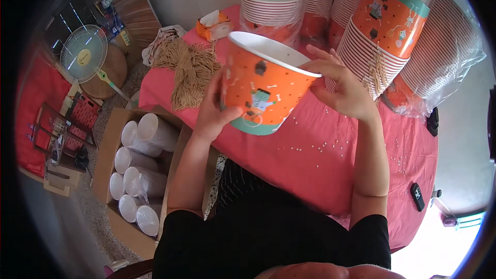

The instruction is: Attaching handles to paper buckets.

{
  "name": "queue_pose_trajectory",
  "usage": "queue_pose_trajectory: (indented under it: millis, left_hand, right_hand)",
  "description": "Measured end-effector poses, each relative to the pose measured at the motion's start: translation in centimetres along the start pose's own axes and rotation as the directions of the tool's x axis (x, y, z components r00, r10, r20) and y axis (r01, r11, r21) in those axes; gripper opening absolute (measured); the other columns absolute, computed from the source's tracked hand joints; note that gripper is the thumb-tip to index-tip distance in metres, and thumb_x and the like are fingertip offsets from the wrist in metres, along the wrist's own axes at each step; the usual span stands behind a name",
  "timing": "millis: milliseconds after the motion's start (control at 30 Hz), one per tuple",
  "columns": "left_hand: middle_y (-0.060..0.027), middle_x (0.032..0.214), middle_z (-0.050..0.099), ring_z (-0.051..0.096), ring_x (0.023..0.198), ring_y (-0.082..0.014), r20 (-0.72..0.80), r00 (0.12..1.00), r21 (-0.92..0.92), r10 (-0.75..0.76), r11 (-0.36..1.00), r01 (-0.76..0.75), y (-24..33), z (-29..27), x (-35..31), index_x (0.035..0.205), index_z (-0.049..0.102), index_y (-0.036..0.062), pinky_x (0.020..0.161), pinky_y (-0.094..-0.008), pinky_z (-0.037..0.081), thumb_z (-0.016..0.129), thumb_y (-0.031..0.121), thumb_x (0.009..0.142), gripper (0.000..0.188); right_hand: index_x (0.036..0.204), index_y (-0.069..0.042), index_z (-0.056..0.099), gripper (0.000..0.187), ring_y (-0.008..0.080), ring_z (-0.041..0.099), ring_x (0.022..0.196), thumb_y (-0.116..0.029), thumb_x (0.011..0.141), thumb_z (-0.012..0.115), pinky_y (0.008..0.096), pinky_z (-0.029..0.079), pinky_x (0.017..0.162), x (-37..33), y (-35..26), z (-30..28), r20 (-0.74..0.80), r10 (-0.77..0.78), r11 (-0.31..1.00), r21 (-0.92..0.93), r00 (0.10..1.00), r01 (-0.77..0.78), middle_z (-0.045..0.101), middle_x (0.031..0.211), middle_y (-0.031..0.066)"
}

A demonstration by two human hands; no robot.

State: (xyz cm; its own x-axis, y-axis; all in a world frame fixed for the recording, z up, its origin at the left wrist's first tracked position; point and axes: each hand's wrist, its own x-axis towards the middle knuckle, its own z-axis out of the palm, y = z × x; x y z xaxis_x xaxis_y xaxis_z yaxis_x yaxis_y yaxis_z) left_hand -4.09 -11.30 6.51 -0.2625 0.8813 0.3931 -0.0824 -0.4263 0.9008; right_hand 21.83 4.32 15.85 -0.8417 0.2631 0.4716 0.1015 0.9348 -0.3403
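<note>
An orange paper bucket [266,90] with a green base band and cartoon figures is held tilted above the pink tablecloth. My left hand [213,113] grips it from the left, thumb across the printed front near the base. At the bucket's right rim, my right hand [343,82] is closed on the edge: the index finger reaches over the rim, the thumb lies outside, and the other fingers stick out. Beyond that hand leans a stack of nested buckets [361,59], with tan cords hanging at its side and an upside-down orange bucket [392,15] on top.
Tan cord bundles [194,72] and an orange tissue pack [213,25] lie at the table's far left. Plastic-wrapped bucket stacks [271,8] stand behind. Small white dots [323,147] are scattered over the cloth [289,170]. A carton [116,124] of white cup stacks sits lower left.
</note>
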Motion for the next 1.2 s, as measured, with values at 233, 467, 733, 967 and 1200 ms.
queue_pose_trajectory:
  millis: [233, 467, 733, 967, 1200]
  left_hand:
    - [-0.0178, 0.147, 0.037, 0.035, 0.137, -0.0271, -0.037, 0.999, 0.153, 0.009, 0.988, -0.003, -0.8, 2.4, -0.2, 0.149, 0.02, -0.0045, 0.113, -0.041, 0.029, 0.086, 0.04, 0.069, 0.113]
    - [-0.019, 0.144, 0.04, 0.041, 0.133, -0.0262, -0.017, 0.996, 0.238, 0.087, 0.968, -0.08, 0.0, 4.7, -0.5, 0.149, 0.019, -0.0044, 0.108, -0.0403, 0.037, 0.087, 0.037, 0.07, 0.112]
    - [-0.0197, 0.138, 0.042, 0.045, 0.129, -0.0274, -0.005, 0.984, 0.417, 0.176, 0.895, -0.158, -0.6, 5.8, -0.7, 0.148, 0.021, -0.0029, 0.104, -0.0413, 0.041, 0.086, 0.037, 0.07, 0.109]
    - [-0.0212, 0.137, 0.042, 0.045, 0.129, -0.0312, 0.008, 0.982, 0.483, 0.191, 0.859, -0.171, -1.2, 5.8, -0.5, 0.146, 0.024, -0.004, 0.104, -0.0439, 0.04, 0.086, 0.043, 0.069, 0.109]
    - [-0.0217, 0.135, 0.044, 0.045, 0.127, -0.0326, 0.012, 0.982, 0.507, 0.188, 0.846, -0.168, -1.8, 5.8, -0.3, 0.144, 0.027, -0.0053, 0.104, -0.045, 0.04, 0.084, 0.046, 0.069, 0.107]
  right_hand:
    - [0.11, 0.004, 0.064, 0.026, 0.0135, 0.059, 0.099, 0.001, 0.085, 0.065, 0.0307, 0.048, 0.091, 0.1, -2.6, -0.3, 0.084, 0.149, 0.814, 0.555, 0.985, -0.17, 0.067, 0.102, 0.008]
    - [0.105, 0.005, 0.063, 0.017, 0.0076, 0.059, 0.092, 0.002, 0.089, 0.062, 0.0238, 0.05, 0.08, -0.3, -1.4, -0.1, 0.09, 0.197, 0.602, 0.775, 0.976, -0.193, 0.066, 0.095, 0.003]
    - [0.109, 0.005, 0.059, 0.023, 0.0076, 0.058, 0.096, 0.008, 0.087, 0.056, 0.0226, 0.048, 0.083, -0.4, -1.4, -0.1, 0.169, 0.196, 0.484, 0.84, 0.966, -0.245, 0.063, 0.104, 0.0041]
    - [0.106, 0.004, 0.06, 0.021, 0.0057, 0.058, 0.09, 0.004, 0.085, 0.057, 0.0199, 0.046, 0.077, -0.3, -0.9, 0.1, 0.208, 0.208, 0.439, 0.853, 0.956, -0.281, 0.064, 0.097, 0.0018]
    - [0.101, 0.003, 0.062, 0.016, 0.0043, 0.056, 0.086, 0.001, 0.085, 0.06, 0.0204, 0.045, 0.075, -0.2, -0.1, 1.0, 0.215, 0.197, 0.413, 0.866, 0.957, -0.28, 0.063, 0.092, -0.001]
